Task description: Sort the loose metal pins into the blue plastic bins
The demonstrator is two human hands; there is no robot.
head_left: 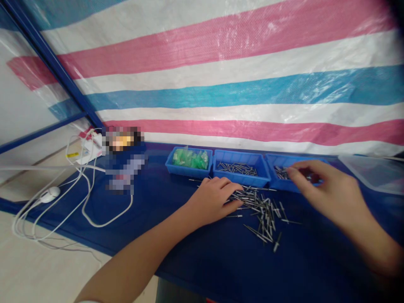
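Note:
A loose heap of blind rivets (267, 212) lies on the dark blue tabletop. My left hand (214, 198) rests palm down at the heap's left edge, its fingers lying apart over the rivets. Above the right-hand blue bin (280, 183) is my right hand (328, 191), thumb and fingers curled together. Whatever its fingertips hold is hidden. Rivets show inside that bin, partly covered by the hand. The middle blue bin (241, 180) also contains rivets (238, 169).
A left blue bin (189, 170) holds green plastic packets (191, 158). A clear plastic lid or tray (372, 174) lies at the far right. White cables (85, 202) trail over the table's left end. Striped sheeting (221, 92) hangs behind.

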